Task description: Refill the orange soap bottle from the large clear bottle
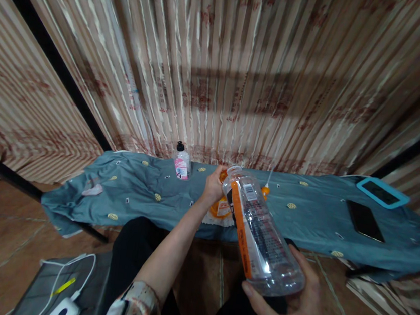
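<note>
Two hands busy: right hand [294, 301] cups base of clear plastic bottle [262, 231], tilted mouth toward orange bottle [221, 207] on blue-clothed table [313, 215], left hand [213, 184] fingers wrapped at orange bottle's top, steadying it.

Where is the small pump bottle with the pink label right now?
The pump bottle stands upright at the back edge of the blue-covered table, left of centre, just left of the left hand.

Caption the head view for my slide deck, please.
Right hand tilts a clear bottle toward an orange bottle held by the left hand.
</note>
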Tool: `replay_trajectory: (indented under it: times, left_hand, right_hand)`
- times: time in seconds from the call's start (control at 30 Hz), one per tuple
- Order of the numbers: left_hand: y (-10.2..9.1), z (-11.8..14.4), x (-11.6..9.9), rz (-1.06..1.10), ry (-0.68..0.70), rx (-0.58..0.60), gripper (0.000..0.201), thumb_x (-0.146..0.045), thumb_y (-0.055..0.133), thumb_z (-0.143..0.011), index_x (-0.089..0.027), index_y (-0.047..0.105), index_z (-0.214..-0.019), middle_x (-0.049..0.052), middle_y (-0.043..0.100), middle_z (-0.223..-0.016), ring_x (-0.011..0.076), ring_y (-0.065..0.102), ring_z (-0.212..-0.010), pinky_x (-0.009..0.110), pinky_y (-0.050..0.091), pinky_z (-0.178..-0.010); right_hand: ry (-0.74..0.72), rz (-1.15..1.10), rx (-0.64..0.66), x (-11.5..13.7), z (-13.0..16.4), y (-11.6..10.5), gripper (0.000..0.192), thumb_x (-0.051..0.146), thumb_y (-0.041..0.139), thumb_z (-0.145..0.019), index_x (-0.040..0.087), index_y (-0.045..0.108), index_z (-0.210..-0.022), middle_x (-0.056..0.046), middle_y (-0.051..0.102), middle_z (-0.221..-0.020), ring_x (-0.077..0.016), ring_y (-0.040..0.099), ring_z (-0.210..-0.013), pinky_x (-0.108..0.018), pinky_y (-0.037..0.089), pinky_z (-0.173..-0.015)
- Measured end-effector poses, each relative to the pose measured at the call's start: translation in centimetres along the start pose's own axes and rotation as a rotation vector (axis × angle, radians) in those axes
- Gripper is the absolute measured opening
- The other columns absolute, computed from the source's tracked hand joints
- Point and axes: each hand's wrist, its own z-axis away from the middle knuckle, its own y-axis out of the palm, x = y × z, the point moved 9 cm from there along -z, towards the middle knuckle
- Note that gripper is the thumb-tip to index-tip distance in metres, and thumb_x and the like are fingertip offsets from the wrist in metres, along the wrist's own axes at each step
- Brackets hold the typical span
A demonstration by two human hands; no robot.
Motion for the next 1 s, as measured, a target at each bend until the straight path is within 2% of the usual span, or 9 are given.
replay_trajectory:
  times: [0.13, 0.3, 0.5, 0.67, 0.77, 1.0]
  left_hand:
    - [0.2, -0.1, 0.1, 0.008, -0.009, 0.007, 0.03, -0.031, 0.084, -0.071, -0.018, 0.07, -0.094, 0.002, 0.075, -0.084, 0.0203, 0.07, -0.083, 0.03, 0.056, -0.081]
    - [0.0, 0.0, 0.0, 0.005, -0.004, -0.002, 0.03, -0.031, 0.084, -0.071, -0.017, 0.07, -0.092, 0.002, 0.075, -0.083, 0.0203, 0.069, -0.083, 0.029, 0.055, -0.08]
    - [0.1, 0.0, 0.0, 0.005, -0.01, -0.001, 0.03, -0.03, 0.085, -0.07, -0.018, 0.071, -0.093, 0.002, 0.076, -0.085, 0.0205, 0.07, -0.084, 0.029, 0.055, -0.08]
    - [0.0, 0.0, 0.0, 0.002, -0.005, -0.005, 0.028, -0.029, 0.085, -0.071, -0.018, 0.071, -0.093, 0.001, 0.076, -0.085, 0.02, 0.07, -0.084, 0.029, 0.055, -0.082]
    - [0.1, -0.1, 0.1, 0.005, -0.01, -0.002, 0.028, -0.028, 0.085, -0.071, -0.018, 0.071, -0.094, 0.002, 0.076, -0.086, 0.0201, 0.07, -0.084, 0.03, 0.055, -0.083]
    - [-0.1, 0.0, 0.1, -0.004, -0.008, -0.018, 0.027, -0.028, 0.084, -0.071, -0.018, 0.072, -0.093, 0.001, 0.076, -0.086, 0.0203, 0.07, -0.085, 0.031, 0.055, -0.084]
  right_hand:
    - [-0.086, 0.008, 0.0, -0.5, -0.3, -0.1, 0.099, 0.065, 0.091, -0.052, 0.023, 0.058, -0.135, -0.017, 0.063, -0.14, -0.0344, 0.072, -0.104, -0.042, 0.061, -0.075]
    - [-0.036, -0.012, -0.006, -0.3, -0.1, 0.0, 0.1, 0.069, 0.086, -0.057, 0.023, 0.054, -0.14, -0.017, 0.06, -0.145, -0.0369, 0.065, -0.118, -0.044, 0.058, -0.083]
    - [-0.022, 0.021, -0.01, 0.4, 0.0, 0.0, 0.1, 0.071, 0.086, -0.055, 0.022, 0.057, -0.137, -0.016, 0.063, -0.139, -0.0354, 0.067, -0.113, -0.042, 0.058, -0.08]
    - [0.021, -0.02, 0.002, 0.8, 0.3, 0.2, 0.103, 0.074, 0.083, -0.057, 0.021, 0.054, -0.14, -0.018, 0.058, -0.146, -0.0374, 0.064, -0.12, -0.045, 0.056, -0.088]
    - [0.022, -0.027, 0.003, 0.7, 0.3, 0.3, 0.102, 0.072, 0.084, -0.058, 0.022, 0.053, -0.142, -0.018, 0.059, -0.145, -0.0365, 0.066, -0.115, -0.048, 0.057, -0.089]
    - [-0.108, 0.021, 0.012, -0.8, -0.2, 0.0, 0.099, 0.064, 0.09, -0.057, 0.024, 0.055, -0.14, -0.017, 0.06, -0.145, -0.0325, 0.073, -0.104, -0.041, 0.064, -0.077]
